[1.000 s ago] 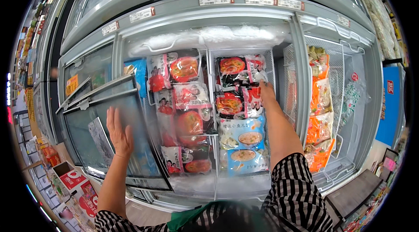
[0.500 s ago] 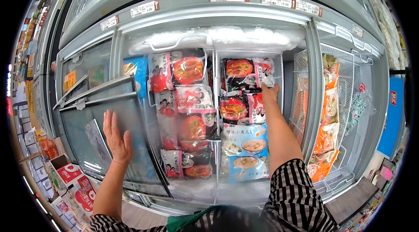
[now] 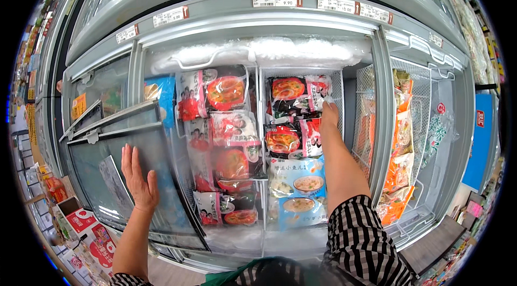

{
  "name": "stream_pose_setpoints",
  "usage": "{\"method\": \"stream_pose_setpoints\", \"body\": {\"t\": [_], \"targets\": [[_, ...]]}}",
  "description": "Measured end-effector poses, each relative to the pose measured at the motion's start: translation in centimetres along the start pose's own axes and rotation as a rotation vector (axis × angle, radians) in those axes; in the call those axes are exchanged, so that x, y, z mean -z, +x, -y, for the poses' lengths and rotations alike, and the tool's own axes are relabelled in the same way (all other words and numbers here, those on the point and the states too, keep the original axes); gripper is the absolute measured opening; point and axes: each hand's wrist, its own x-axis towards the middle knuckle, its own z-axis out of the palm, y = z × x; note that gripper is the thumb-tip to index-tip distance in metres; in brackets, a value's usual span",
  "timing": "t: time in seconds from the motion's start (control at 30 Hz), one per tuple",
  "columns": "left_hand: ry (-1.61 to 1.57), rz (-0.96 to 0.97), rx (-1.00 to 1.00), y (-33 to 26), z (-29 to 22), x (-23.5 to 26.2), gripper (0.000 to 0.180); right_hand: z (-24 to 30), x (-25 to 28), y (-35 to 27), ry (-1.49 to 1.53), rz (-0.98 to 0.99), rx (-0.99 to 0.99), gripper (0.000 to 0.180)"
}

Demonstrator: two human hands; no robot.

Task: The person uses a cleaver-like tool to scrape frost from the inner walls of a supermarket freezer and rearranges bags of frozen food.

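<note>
My left hand (image 3: 140, 181) lies open on the tilted, frosty glass freezer lid (image 3: 161, 200), its fingers stretched and its thumb held apart. Inside the freezer, my right hand (image 3: 330, 115) is closed at the lower right corner of a black and red frozen food packet (image 3: 291, 89) with a bowl pictured on it. Its fingertips are partly hidden by the plastic. Just below that packet lies a similar red and black packet (image 3: 284, 139). Nearer me in the same white wire basket (image 3: 336, 79) are light blue packets (image 3: 307, 216).
A frosty basket to the left holds several red and black packets (image 3: 231, 89). Past a grey divider (image 3: 383, 124), orange packets (image 3: 401, 124) stand on the right. Thick frost (image 3: 318, 52) lines the far wall. Price labels (image 3: 274, 0) run along the freezer's far rim.
The whole view has shifted slightly, moving the freezer left and down. My right hand has turned a little at the packet's corner. My left hand stays flat on the lid.
</note>
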Motion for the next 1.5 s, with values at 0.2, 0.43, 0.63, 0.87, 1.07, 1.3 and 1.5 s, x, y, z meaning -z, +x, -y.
{"method": "stream_pose_setpoints", "body": {"t": [0.2, 0.43, 0.63, 0.87, 1.07, 1.3, 1.5], "targets": [[0.003, -0.001, 0.012, -0.4, -0.1, -0.2, 0.058, 0.7, 0.6, -2.8, 0.126, -0.016, 0.098, 0.049], [0.020, -0.004, 0.000, -0.6, 0.2, -0.3, 0.057, 5.0, -1.1, -4.3, 0.151, 0.076, -0.192, 0.067], [0.006, -0.010, 0.011, -0.6, 0.2, -0.3, 0.058, 6.6, -1.2, -1.8, -0.526, 0.117, -0.236, 0.084], [0.015, -0.019, 0.010, -0.4, 0.0, -0.2, 0.057, 3.7, -1.0, -1.8, -0.049, 0.264, -0.034, 0.057], [-0.009, -0.014, 0.026, -0.5, -0.2, -0.2, 0.055, 5.9, -0.8, -8.8, 0.305, 0.185, 0.072, 0.021], [-0.022, -0.034, 0.038, -0.2, -0.2, 0.0, 0.054, -0.4, 5.6, -7.3, 0.271, 0.055, -0.107, 0.020], [-0.026, -0.031, 0.053, -0.4, -0.2, 0.0, 0.054, 2.1, 2.1, -8.2, 0.184, 0.125, -0.221, 0.032]]}}
